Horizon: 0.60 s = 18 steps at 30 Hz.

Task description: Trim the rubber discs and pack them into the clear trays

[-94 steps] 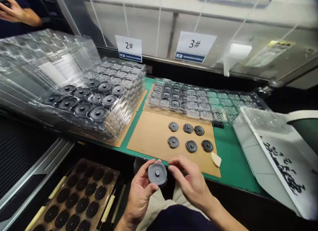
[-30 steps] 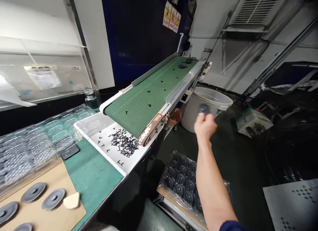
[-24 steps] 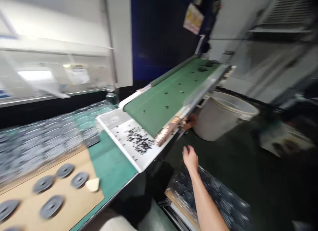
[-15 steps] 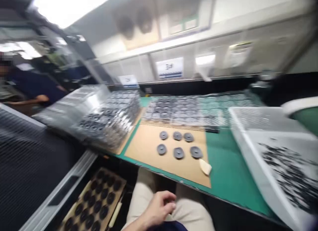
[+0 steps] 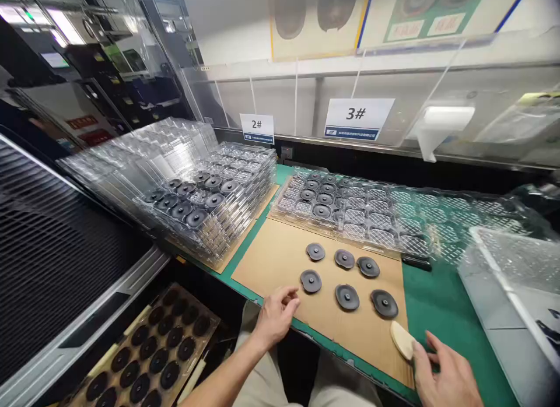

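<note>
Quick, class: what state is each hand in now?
Left hand: open, fingers loosely curled, nothing visible in it.
Right hand: open, thumb by the cream pad; contact cannot be told.

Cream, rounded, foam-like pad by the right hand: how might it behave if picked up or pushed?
The cream, rounded, foam-like pad is probably light and may give a little when pinched, judging by its matte surface. Lying on its broad side at the edge of the flat brown cardboard sheet, it would likely slide rather than roll or tip.

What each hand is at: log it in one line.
left hand: empty, beside grey disc | right hand: at cream pad, grip unclear | six discs on cardboard
</note>
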Tool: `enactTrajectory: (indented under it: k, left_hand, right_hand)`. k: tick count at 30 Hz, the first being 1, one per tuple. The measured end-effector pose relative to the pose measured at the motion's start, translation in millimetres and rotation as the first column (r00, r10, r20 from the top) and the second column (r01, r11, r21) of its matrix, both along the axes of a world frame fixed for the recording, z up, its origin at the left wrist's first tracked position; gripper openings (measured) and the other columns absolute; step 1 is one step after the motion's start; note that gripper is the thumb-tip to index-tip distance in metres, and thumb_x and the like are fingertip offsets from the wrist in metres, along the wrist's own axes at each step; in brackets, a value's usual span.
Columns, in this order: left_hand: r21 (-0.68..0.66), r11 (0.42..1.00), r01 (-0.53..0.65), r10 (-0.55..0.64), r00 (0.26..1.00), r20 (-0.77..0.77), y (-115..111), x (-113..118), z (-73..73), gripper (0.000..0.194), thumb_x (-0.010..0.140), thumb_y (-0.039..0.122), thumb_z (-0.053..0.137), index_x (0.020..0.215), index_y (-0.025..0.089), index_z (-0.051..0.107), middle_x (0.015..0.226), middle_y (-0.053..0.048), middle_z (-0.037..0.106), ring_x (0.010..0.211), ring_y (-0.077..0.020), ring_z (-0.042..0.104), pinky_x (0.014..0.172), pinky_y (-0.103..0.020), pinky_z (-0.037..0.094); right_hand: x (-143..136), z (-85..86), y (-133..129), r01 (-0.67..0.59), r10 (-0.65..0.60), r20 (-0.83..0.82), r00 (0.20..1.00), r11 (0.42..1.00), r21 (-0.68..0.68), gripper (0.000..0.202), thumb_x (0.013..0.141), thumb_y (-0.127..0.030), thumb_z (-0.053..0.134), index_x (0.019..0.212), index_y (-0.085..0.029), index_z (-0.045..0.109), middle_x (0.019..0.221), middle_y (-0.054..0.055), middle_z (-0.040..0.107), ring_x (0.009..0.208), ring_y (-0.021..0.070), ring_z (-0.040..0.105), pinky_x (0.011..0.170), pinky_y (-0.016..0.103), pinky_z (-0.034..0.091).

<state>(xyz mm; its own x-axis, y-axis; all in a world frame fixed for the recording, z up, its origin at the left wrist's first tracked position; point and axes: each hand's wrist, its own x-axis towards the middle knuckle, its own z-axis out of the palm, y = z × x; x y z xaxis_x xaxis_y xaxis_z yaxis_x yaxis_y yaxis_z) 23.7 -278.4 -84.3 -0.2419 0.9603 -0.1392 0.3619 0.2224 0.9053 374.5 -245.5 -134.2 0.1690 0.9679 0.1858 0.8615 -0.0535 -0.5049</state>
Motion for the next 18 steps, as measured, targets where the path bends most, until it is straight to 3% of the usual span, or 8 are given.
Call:
enactTrajectory:
  k: [3, 5, 7, 11, 15, 18]
  left_hand:
    - [0.067, 0.998, 0.005, 0.001, 0.996, -0.085, 21.5, -6.9, -1.4, 0.048, 0.085, 0.031, 0.067, 0.132, 0.02, 0.065, 0.124, -0.013, 0.067, 0.113, -0.0306, 0.062, 0.103, -0.049, 0.048]
    - [0.101, 0.993, 0.054, -0.033, 0.98, -0.196, 33.1, -1.5, -5.9, 0.07, 0.078, 0.033, 0.077, 0.143, 0.022, 0.055, 0.137, -0.014, 0.06, 0.129, -0.0354, 0.053, 0.108, -0.053, 0.045]
    - [0.123, 0.986, 0.112, -0.066, 0.943, -0.326, 42.9, 7.5, -12.2, 0.081, 0.074, 0.031, 0.082, 0.148, 0.022, 0.049, 0.141, -0.015, 0.057, 0.131, -0.0368, 0.051, 0.107, -0.054, 0.046]
    - [0.147, 0.978, 0.147, -0.08, 0.92, -0.384, 54.0, 17.1, -21.6, 0.064, 0.082, 0.022, 0.075, 0.143, 0.018, 0.053, 0.133, -0.016, 0.063, 0.123, -0.0366, 0.054, 0.105, -0.056, 0.046]
    - [0.161, 0.965, 0.208, -0.138, 0.921, -0.364, 39.9, 7.5, -14.6, 0.055, 0.083, 0.02, 0.075, 0.136, 0.019, 0.058, 0.124, -0.014, 0.068, 0.117, -0.033, 0.06, 0.101, -0.05, 0.05]
    - [0.174, 0.91, 0.376, -0.319, 0.905, -0.283, 9.7, 0.3, 0.2, 0.058, 0.077, 0.029, 0.085, 0.13, 0.022, 0.063, 0.114, -0.008, 0.072, 0.1, -0.025, 0.067, 0.087, -0.035, 0.056]
  right_hand:
    - [-7.7, -7.6, 10.4, 0.01, -0.005, 0.146, 0.989, 0.999, -0.031, 0.077, 0.092, -0.072, 0.03, 0.117, -0.012, 0.07, 0.118, 0.021, 0.064, 0.106, 0.0428, 0.061, 0.085, 0.055, 0.051]
    - [-14.8, -7.7, 6.8, 0.001, 0.003, 0.167, 0.986, 1.0, -0.024, 0.076, 0.093, -0.074, 0.028, 0.113, -0.015, 0.072, 0.121, 0.019, 0.063, 0.108, 0.0411, 0.059, 0.087, 0.054, 0.051]
    - [-20.1, -4.9, 1.4, -0.022, 0.023, 0.14, 0.99, 1.0, -0.004, 0.076, 0.092, -0.077, 0.029, 0.107, -0.017, 0.072, 0.12, 0.018, 0.062, 0.11, 0.0403, 0.059, 0.09, 0.054, 0.049]
    - [-23.9, 5.5, -4.7, -0.007, 0.007, -0.008, 1.0, 1.0, 0.016, 0.07, 0.087, -0.085, 0.039, 0.09, -0.02, 0.065, 0.117, 0.019, 0.065, 0.111, 0.0393, 0.06, 0.092, 0.053, 0.049]
    - [-31.4, 18.9, -16.5, 0.114, -0.128, -0.217, 0.968, 0.991, -0.076, 0.062, 0.076, -0.086, 0.055, 0.081, -0.025, 0.056, 0.109, 0.014, 0.072, 0.083, 0.0298, 0.067, 0.073, 0.042, 0.053]
    - [-53.7, 30.7, -37.9, 0.024, -0.145, -0.481, 0.864, 0.968, -0.249, 0.063, 0.074, -0.083, 0.063, 0.097, -0.024, 0.062, 0.083, 0.007, 0.074, 0.071, 0.0269, 0.068, 0.068, 0.036, 0.054]
